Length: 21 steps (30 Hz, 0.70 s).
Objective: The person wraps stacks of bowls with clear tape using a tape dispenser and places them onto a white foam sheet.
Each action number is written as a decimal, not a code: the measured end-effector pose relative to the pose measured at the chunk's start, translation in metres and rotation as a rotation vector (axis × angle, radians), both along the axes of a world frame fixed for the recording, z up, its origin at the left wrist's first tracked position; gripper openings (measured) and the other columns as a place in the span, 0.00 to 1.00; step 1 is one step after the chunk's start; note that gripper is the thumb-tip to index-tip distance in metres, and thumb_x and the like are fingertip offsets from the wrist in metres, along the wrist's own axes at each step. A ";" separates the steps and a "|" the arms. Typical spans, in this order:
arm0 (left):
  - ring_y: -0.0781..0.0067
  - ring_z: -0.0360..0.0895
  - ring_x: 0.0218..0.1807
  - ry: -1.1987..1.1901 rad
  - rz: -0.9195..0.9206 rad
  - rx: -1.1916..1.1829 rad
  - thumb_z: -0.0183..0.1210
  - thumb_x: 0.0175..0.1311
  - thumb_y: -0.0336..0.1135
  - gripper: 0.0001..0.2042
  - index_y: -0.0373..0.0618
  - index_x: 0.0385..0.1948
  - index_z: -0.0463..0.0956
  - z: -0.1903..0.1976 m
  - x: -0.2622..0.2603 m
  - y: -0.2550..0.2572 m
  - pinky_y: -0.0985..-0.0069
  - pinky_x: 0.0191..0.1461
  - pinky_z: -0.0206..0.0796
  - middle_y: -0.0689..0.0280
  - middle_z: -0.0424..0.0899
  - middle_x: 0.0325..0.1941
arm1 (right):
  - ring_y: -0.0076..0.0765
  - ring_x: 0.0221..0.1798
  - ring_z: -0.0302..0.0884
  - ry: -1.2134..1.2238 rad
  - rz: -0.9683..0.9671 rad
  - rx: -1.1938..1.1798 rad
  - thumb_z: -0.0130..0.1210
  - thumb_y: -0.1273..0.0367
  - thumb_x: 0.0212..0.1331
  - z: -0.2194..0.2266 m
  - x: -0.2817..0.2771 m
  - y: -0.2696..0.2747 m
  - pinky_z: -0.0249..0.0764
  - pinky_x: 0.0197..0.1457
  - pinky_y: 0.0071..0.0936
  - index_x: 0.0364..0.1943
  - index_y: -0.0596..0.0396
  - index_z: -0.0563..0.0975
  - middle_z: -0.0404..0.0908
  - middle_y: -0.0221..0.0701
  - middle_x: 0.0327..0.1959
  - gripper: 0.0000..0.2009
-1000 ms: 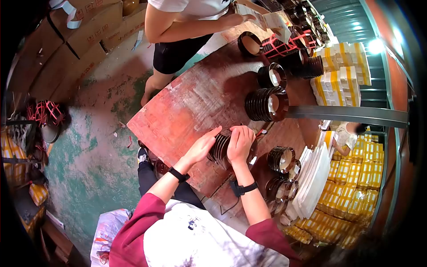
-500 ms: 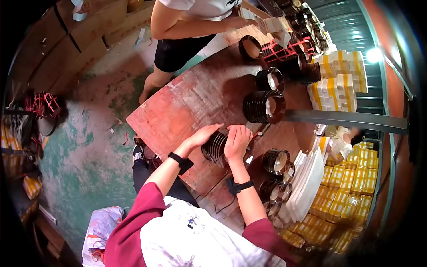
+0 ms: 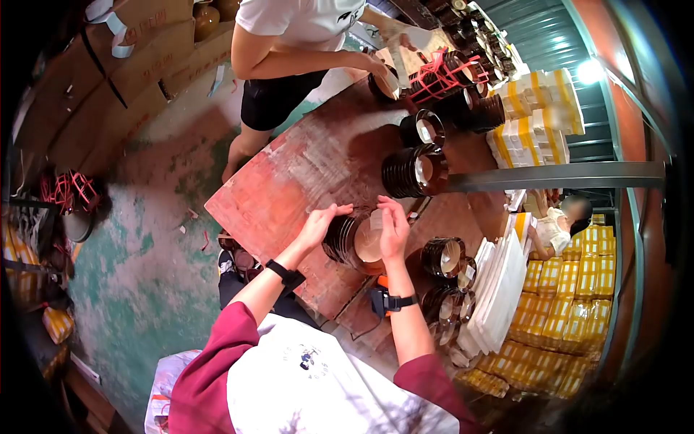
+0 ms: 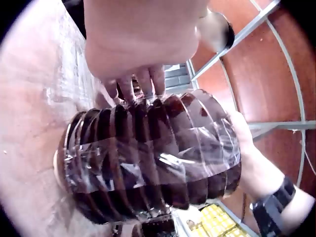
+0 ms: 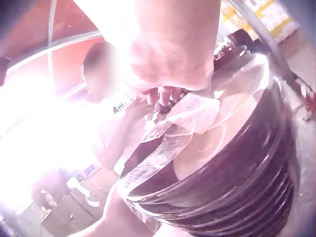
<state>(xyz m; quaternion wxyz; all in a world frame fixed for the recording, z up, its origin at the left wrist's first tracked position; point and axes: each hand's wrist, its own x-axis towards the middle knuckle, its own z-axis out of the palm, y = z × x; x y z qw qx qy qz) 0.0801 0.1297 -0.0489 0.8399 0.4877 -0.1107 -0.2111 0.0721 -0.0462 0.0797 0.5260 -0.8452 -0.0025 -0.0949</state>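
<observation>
A stack of dark brown bowls (image 3: 345, 239) lies on its side on the red table (image 3: 289, 170). Clear tape bands the stack (image 4: 148, 158) in the left wrist view. My left hand (image 3: 318, 226) rests along the stack's far side, its fingers (image 4: 143, 81) extended over the bowls. At the open end, my right hand (image 3: 392, 230) has bent fingers (image 5: 165, 95) at a strip of clear tape (image 5: 163, 160), which crosses the front bowl's mouth (image 5: 212, 148). The fingertips' contact with the tape is partly hidden by the hand.
More bowl stacks (image 3: 405, 172) stand farther along the table, some tied with red straps (image 3: 437, 76). A metal post (image 3: 549, 176) juts in at the right. White sheets (image 3: 495, 296) and yellow packs (image 3: 578, 289) lie beyond. Another person (image 3: 289, 43) works across the table.
My right hand has risen from the stack's end, uncovering the pale inside of the front bowl. The stack's open end has turned more toward me. The person opposite has reached to a bowl.
</observation>
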 end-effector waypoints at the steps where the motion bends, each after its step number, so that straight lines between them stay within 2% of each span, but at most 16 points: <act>1: 0.64 0.65 0.74 0.106 -0.030 -0.021 0.39 0.82 0.48 0.27 0.33 0.69 0.66 -0.002 0.007 0.002 0.67 0.78 0.52 0.58 0.70 0.74 | 0.37 0.60 0.76 -0.044 -0.066 -0.055 0.50 0.74 0.70 0.003 -0.007 -0.006 0.67 0.66 0.31 0.43 0.62 0.78 0.80 0.38 0.55 0.07; 2: 0.68 0.69 0.70 0.081 0.026 -0.056 0.41 0.82 0.48 0.27 0.33 0.69 0.67 -0.002 0.014 -0.005 0.69 0.76 0.56 0.59 0.73 0.71 | 0.36 0.60 0.76 -0.086 -0.119 -0.140 0.49 0.73 0.71 0.006 -0.018 -0.012 0.68 0.67 0.31 0.45 0.62 0.78 0.81 0.38 0.55 0.08; 3: 0.68 0.68 0.70 0.028 0.027 -0.035 0.41 0.82 0.48 0.27 0.34 0.69 0.67 0.006 0.019 -0.012 0.69 0.76 0.55 0.59 0.73 0.71 | 0.34 0.59 0.77 -0.128 -0.174 -0.227 0.49 0.73 0.72 0.009 -0.030 -0.018 0.68 0.67 0.31 0.46 0.63 0.78 0.81 0.39 0.56 0.08; 5: 0.69 0.67 0.71 -0.080 0.025 0.003 0.42 0.82 0.48 0.26 0.35 0.69 0.67 0.023 0.027 -0.026 0.70 0.76 0.55 0.60 0.72 0.72 | 0.34 0.58 0.78 -0.087 -0.326 -0.135 0.49 0.74 0.72 0.003 -0.060 -0.029 0.68 0.67 0.32 0.49 0.64 0.77 0.81 0.38 0.54 0.09; 6: 0.69 0.65 0.72 -0.114 -0.048 0.017 0.42 0.81 0.48 0.26 0.37 0.69 0.67 0.019 0.027 -0.036 0.71 0.77 0.53 0.60 0.71 0.72 | 0.33 0.60 0.76 0.005 -0.407 -0.009 0.50 0.73 0.72 0.004 -0.078 -0.029 0.67 0.69 0.31 0.54 0.65 0.75 0.80 0.38 0.55 0.12; 9: 0.68 0.62 0.76 -0.110 -0.300 -0.086 0.40 0.82 0.45 0.24 0.39 0.70 0.67 0.014 0.038 -0.030 0.71 0.79 0.48 0.61 0.69 0.75 | 0.38 0.65 0.72 0.045 -0.494 -0.054 0.51 0.71 0.71 -0.017 -0.132 -0.045 0.65 0.71 0.34 0.60 0.62 0.71 0.75 0.40 0.61 0.17; 11: 0.67 0.60 0.77 -0.207 -0.222 -0.017 0.40 0.82 0.46 0.25 0.39 0.72 0.64 -0.001 0.039 -0.031 0.70 0.80 0.47 0.59 0.66 0.76 | 0.37 0.68 0.68 0.182 -0.569 0.019 0.52 0.67 0.73 -0.031 -0.157 -0.044 0.61 0.74 0.34 0.66 0.63 0.66 0.70 0.41 0.66 0.22; 13: 0.66 0.59 0.77 -0.302 -0.160 0.097 0.39 0.82 0.46 0.26 0.39 0.73 0.61 -0.016 0.036 -0.028 0.69 0.80 0.46 0.59 0.65 0.77 | 0.40 0.74 0.60 0.198 -0.460 0.203 0.49 0.57 0.75 -0.048 -0.162 -0.030 0.55 0.77 0.36 0.71 0.63 0.59 0.63 0.44 0.71 0.30; 14: 0.66 0.57 0.78 -0.162 -0.278 -0.040 0.40 0.82 0.47 0.28 0.38 0.75 0.55 -0.026 0.036 -0.029 0.68 0.81 0.46 0.59 0.60 0.79 | 0.42 0.77 0.55 0.240 -0.402 0.321 0.47 0.53 0.76 -0.050 -0.153 -0.025 0.52 0.79 0.36 0.73 0.62 0.56 0.59 0.46 0.75 0.33; 15: 0.66 0.57 0.78 -0.069 -0.301 -0.013 0.39 0.82 0.47 0.28 0.40 0.75 0.55 -0.023 0.033 -0.026 0.68 0.81 0.46 0.59 0.61 0.78 | 0.44 0.80 0.50 0.274 -0.334 0.440 0.45 0.50 0.76 -0.051 -0.144 -0.019 0.48 0.80 0.36 0.75 0.62 0.53 0.54 0.48 0.78 0.36; 17: 0.67 0.62 0.75 0.057 -0.302 -0.012 0.36 0.82 0.49 0.27 0.39 0.73 0.60 0.011 0.024 -0.022 0.70 0.79 0.50 0.59 0.67 0.75 | 0.49 0.79 0.54 0.319 -0.561 0.155 0.44 0.52 0.77 -0.069 -0.133 -0.005 0.51 0.79 0.36 0.75 0.67 0.49 0.57 0.54 0.75 0.37; 18: 0.67 0.62 0.75 0.053 -0.268 0.028 0.35 0.83 0.50 0.27 0.39 0.72 0.61 0.012 0.022 -0.024 0.70 0.79 0.50 0.59 0.67 0.74 | 0.51 0.82 0.45 0.319 -0.552 0.130 0.43 0.49 0.76 -0.039 -0.130 0.009 0.46 0.81 0.38 0.76 0.68 0.45 0.49 0.54 0.79 0.40; 21: 0.67 0.63 0.74 0.072 -0.161 0.094 0.33 0.83 0.51 0.28 0.39 0.72 0.61 0.001 0.011 -0.031 0.69 0.78 0.51 0.59 0.68 0.73 | 0.51 0.82 0.45 0.251 -0.520 0.071 0.42 0.51 0.77 -0.047 -0.134 0.006 0.45 0.81 0.38 0.76 0.69 0.45 0.48 0.54 0.79 0.39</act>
